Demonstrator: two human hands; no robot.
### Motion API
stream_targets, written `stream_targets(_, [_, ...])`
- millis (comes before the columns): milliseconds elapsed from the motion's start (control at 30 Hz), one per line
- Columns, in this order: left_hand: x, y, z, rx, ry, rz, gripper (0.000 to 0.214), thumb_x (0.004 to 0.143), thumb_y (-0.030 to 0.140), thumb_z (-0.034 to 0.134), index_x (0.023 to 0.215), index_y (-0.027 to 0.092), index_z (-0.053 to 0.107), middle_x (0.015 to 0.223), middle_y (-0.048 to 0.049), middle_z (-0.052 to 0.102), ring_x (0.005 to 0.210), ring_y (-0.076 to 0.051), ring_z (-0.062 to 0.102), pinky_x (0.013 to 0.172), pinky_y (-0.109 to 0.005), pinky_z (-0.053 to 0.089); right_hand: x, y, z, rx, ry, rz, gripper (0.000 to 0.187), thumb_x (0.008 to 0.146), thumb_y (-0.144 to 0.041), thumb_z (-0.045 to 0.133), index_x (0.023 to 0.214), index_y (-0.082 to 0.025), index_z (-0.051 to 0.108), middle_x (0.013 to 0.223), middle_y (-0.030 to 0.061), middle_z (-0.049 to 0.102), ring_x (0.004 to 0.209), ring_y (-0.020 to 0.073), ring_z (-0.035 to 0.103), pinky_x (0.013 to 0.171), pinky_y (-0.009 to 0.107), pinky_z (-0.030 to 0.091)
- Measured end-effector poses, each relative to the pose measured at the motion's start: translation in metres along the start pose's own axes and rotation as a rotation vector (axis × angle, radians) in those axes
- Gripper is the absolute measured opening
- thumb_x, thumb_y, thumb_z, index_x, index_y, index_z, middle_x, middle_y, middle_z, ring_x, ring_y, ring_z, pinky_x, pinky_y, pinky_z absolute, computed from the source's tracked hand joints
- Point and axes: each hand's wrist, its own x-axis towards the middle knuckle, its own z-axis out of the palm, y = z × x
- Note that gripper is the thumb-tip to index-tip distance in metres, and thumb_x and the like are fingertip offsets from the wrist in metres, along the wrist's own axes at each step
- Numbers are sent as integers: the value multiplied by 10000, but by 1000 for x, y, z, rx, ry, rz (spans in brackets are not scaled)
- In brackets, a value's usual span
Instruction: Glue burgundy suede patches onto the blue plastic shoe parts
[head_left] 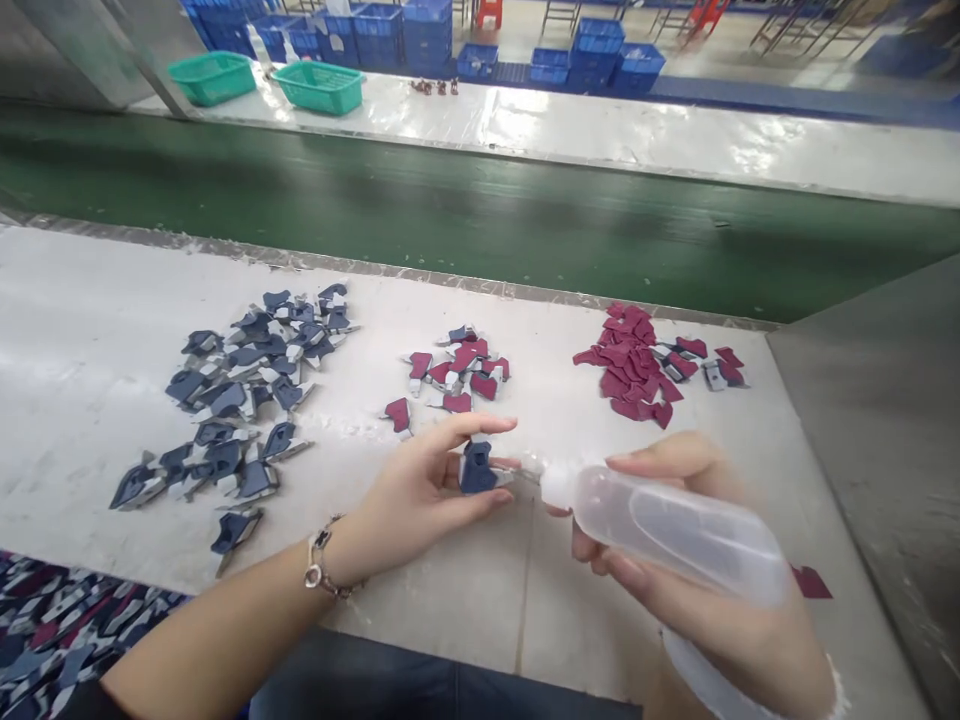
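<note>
Between the thumb and fingers of my left hand is a small navy and grey plastic part. My right hand grips a translucent squeeze bottle with a white cap, tilted so its thin nozzle points left at the part. Whether the tip touches the part I cannot tell. Ahead of my left hand lies a small heap of parts with maroon faces. Beyond my right hand is a pile of flat maroon pieces. Navy and grey parts are heaped on the left.
A green conveyor belt runs across behind the white table. Green baskets and blue crates stand beyond it. A metal panel borders the right side. Many mixed parts lie at the lower left.
</note>
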Motion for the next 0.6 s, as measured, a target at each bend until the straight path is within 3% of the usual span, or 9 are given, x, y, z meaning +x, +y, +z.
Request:
stream_targets(100, [-3,0,2,115,36,13,466,873,191,709,1286,318,534,1358,-77,591,997,-208,725,786,-284,633,-6,-1,8,-44,-46,-56,387,832,-224,746,1104,-362,508,831,-9,700,621,199,689,517,283,556])
stream_targets(267, [-5,1,4,125,68,-54,527,822,221,768,1217,333,438,1331,-47,647,850,-164,748,662,-237,600,-4,-7,10,-195,38,-76,324,807,-231,767,1032,-340,561,696,-48,658,514,159,625,433,238,510])
stream_targets(367, [-4,-4,5,252,18,-31,511,812,263,778,1190,305,437,1242,-42,682,922,-199,727,739,-301,596,-3,-12,6,-235,41,-102,328,806,-244,774,1065,-337,595,830,-17,683,637,177,669,534,257,571])
stream_targets(467, [0,-16,6,574,-101,-2,410,833,280,748,1167,255,511,1148,-59,686,1048,-264,665,896,-432,553,-1,-15,1,-295,86,-121,358,787,-232,786,1088,-343,629,984,9,674,812,200,694,662,276,602])
stream_targets(533, [2,-27,8,768,-150,43,373,830,277,747,1146,223,557,1181,-86,659,1126,-303,608,965,-493,505,2,-14,-5,-276,84,-96,339,786,-210,781,1049,-339,609,987,1,678,832,190,693,690,275,596])
stream_targets(600, [4,-34,10,839,-163,87,469,778,301,800,1175,208,569,1266,-111,617,1186,-324,567,1005,-507,481,7,-7,-11,-208,73,-25,340,787,-239,786,1011,-327,545,1012,-2,700,871,196,694,720,294,586])
